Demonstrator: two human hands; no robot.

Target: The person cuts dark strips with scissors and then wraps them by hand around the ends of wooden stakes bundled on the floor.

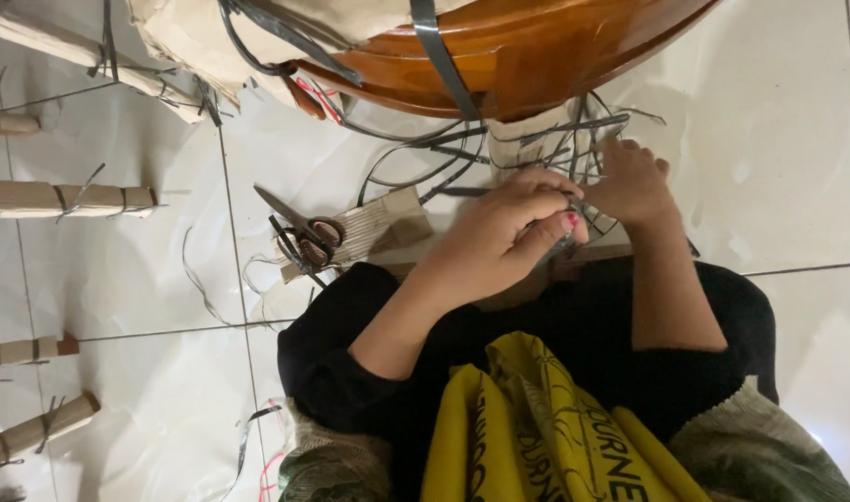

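My left hand [504,232] and my right hand [630,181] meet over a tangle of dark plastic strapping bands [574,139] wound round a cardboard-wrapped furniture leg [537,139]. Both hands pinch the same strap between fingers and thumb. Above them is a curved, glossy brown wooden furniture part [518,56], partly wrapped in brown paper and crossed by a dark strap. Scissors [304,232] lie open on the white tiled floor to the left of my left hand, resting against a piece of corrugated cardboard [388,223].
Several cardboard-wrapped legs [67,198] tied with straps lie along the left side on the white tiled floor [146,279]. Cut strap pieces [202,279] are scattered near the scissors. My black sleeves and a yellow printed cloth [537,437] fill the lower middle.
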